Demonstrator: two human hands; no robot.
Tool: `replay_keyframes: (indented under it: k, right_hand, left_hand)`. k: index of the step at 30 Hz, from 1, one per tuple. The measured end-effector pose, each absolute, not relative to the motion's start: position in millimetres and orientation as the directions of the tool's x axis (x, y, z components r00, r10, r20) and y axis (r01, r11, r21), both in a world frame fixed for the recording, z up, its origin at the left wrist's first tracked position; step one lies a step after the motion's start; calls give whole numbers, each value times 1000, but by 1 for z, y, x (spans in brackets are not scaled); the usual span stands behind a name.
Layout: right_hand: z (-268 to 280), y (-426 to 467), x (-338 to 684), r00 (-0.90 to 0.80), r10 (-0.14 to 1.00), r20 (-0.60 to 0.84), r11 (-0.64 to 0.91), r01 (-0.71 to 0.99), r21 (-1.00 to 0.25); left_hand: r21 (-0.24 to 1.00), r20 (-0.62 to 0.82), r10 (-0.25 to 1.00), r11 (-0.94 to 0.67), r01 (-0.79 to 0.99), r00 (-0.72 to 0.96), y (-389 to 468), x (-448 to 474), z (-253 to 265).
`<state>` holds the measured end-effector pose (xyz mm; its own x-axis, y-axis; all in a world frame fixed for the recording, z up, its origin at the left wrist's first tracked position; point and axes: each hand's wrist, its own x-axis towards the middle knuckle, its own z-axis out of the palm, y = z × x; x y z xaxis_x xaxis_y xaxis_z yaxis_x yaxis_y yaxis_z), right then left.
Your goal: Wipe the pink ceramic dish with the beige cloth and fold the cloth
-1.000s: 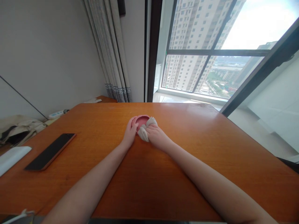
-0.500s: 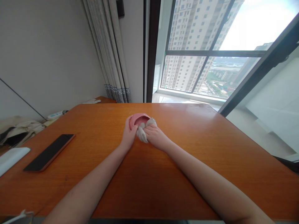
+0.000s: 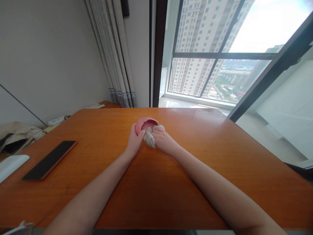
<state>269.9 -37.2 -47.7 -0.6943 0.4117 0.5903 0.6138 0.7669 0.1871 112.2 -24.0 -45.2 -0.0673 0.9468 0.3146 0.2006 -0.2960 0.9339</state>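
Near the middle of the wooden table [image 3: 186, 195], my left hand [image 3: 134, 138] grips a pink bowl-like object [image 3: 143, 123] by its left side. Its hollow opening tilts toward me and to the right; I cannot make out its exact kind. A pale grey cloth [image 3: 149, 138] is bunched in my right hand [image 3: 162, 140], which presses it against the near right rim of the pink object. Part of the cloth hangs down between my two hands. The fingertips of my right hand are partly hidden by the cloth.
A dark phone [image 3: 50, 160] lies on the left of the table, with a white object [image 3: 13, 164] beside it. A white cable [image 3: 21, 227] shows at the near left corner. Fabric items [image 3: 22, 135] and a power strip [image 3: 57, 120] are beyond the left edge.
The pink object has tipped slightly, its upper edge shifting a little. My right hand and the cloth have shifted slightly along its rim. My left hand keeps its hold.
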Motion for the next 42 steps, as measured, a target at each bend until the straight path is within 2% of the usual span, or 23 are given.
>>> replay_keyframes:
  k: [2, 4, 8, 10, 13, 16, 20, 23, 25, 27, 29, 33, 36, 38, 42]
  right_hand:
    - [-46, -35, 273, -711, 407, 573, 768, 606, 206]
    - [-47, -35, 275, -712, 420, 563, 755, 618, 218]
    - [-53, -41, 269, -644, 512, 568, 690, 703, 175]
    - [-55, -44, 264, -598, 550, 583, 668, 734, 123]
    - [-53, -46, 260, -616, 552, 562, 686, 719, 115]
    - [-48, -44, 261, -665, 508, 547, 703, 687, 183]
    - [-46, -41, 267, -694, 437, 572, 707, 658, 258]
    - [-51, -42, 269, -674, 415, 611, 688, 672, 274]
    - [-54, -44, 267, -628, 424, 653, 673, 701, 237]
    - [-55, -46, 265, -588, 434, 682, 674, 715, 188]
    - [-55, -47, 263, -593, 440, 675, 691, 703, 167]
    - [-53, -44, 263, -670, 421, 611, 727, 652, 215]
    - [-53, -42, 267, -687, 403, 604, 740, 634, 227]
    - [-54, -42, 269, -671, 415, 614, 740, 642, 201]
    - [-55, -47, 267, -595, 459, 659, 721, 683, 114]
  left_hand:
    - [923, 272, 962, -262, 281, 3, -20, 104, -38]
    - [926, 255, 967, -252, 281, 26, -21, 105, -38]
    - [969, 239, 966, -244, -45, -98, -32, 127, -61]
    - [956, 245, 959, -264, -131, -145, -36, 136, -73]
    - [956, 287, 946, -293, -13, -153, -34, 133, -75]
    - [926, 359, 927, -339, 165, -109, -25, 115, -60]
    - [863, 422, 907, -406, 301, 12, -20, 100, -44]
    - [886, 422, 906, -404, 226, -33, -28, 109, -48]
    - [914, 399, 913, -390, 109, -81, -35, 120, -54]
    - [925, 378, 922, -374, 63, -81, -40, 127, -57]
    - [918, 385, 921, -377, 123, -57, -39, 124, -55]
    - [820, 475, 877, -469, 327, 68, -29, 101, -41]
    - [774, 474, 868, -489, 401, 144, -27, 94, -37]
    - [824, 452, 889, -449, 346, 77, -30, 101, -42]
    - [906, 417, 906, -408, 113, -71, -38, 120, -54]
